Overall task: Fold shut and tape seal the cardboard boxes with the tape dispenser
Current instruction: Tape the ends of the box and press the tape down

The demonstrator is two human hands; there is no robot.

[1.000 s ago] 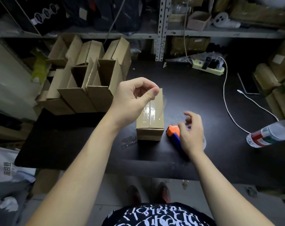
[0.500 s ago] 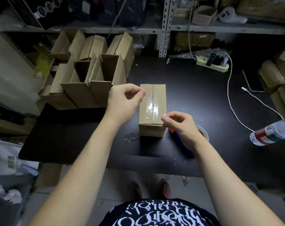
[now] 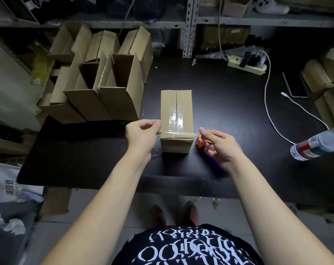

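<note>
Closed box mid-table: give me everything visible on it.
The closed box is plain brown cardboard, oblong, standing on the black table with its long side running away from the person. Its top flaps are folded shut and meet in a centre seam; glossy clear tape covers the seam's near part, the far part looks bare. A strip of clear tape is stretched across its near top edge, pinched by the left hand and right hand. Whether the hands touch the cardboard is unclear.

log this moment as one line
left hand: pinches tape strip | right hand: pinches other end | strip: across closed box | tape dispenser: on table
</note>
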